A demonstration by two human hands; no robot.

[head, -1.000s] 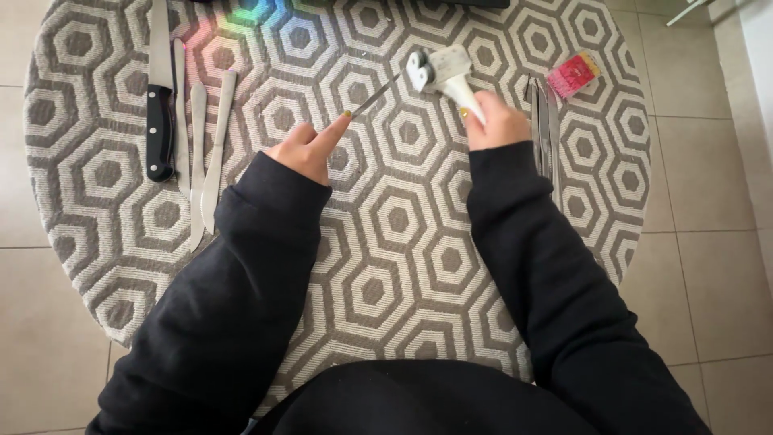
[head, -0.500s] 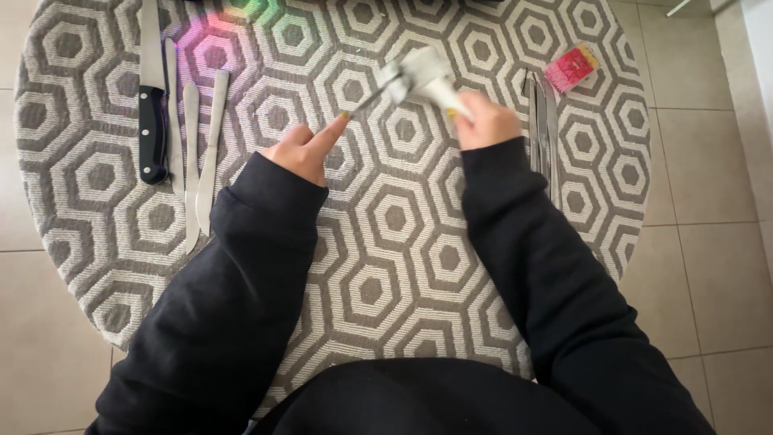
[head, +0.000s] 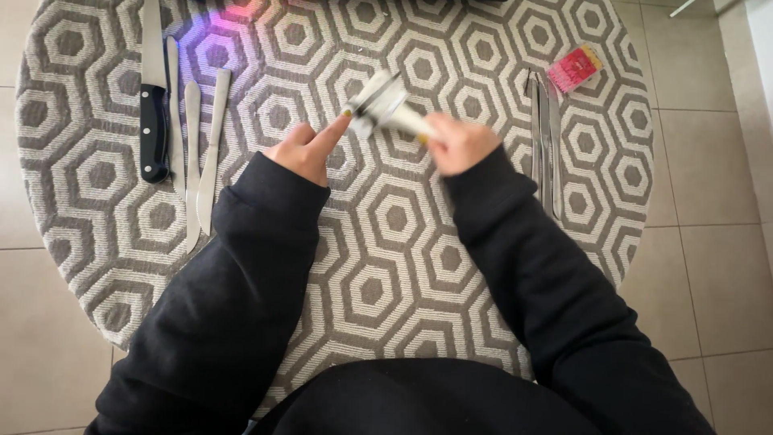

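**Steady the sharpener, draw the blade straight**

Your right hand (head: 457, 143) is clenched around the pale handle of a sharpener (head: 380, 102), which sits blurred just above the middle of the round rug (head: 386, 266), at about 12 o'clock from your body. Your left hand (head: 304, 150) is closed on what looks like a thin knife, forefinger stretched along it and pointing to 2 o'clock, its tip touching the sharpener's near end. The blade itself is hard to make out here.

To do this well, I would judge: keep the sharpener pressed flat and still, since the blur suggests it is moving. Hold the blade level in the slot, pull in one even line toward 8 o'clock, and keep that forefinger on the spine, clear of the edge.

At 10 o'clock lies a black-handled knife (head: 152, 113) with three plain table knives (head: 193, 161) just beside it, roughly parallel. At 2 o'clock lie more slim steel pieces (head: 546, 137), close together; whether knives or forks I cannot tell. Beyond them sits a small red packet (head: 574, 68), near the rug's edge.

The rug's top is cut off by the frame, a coloured lens flare smears the area near 11 o'clock, and your sleeves hide the wrists.
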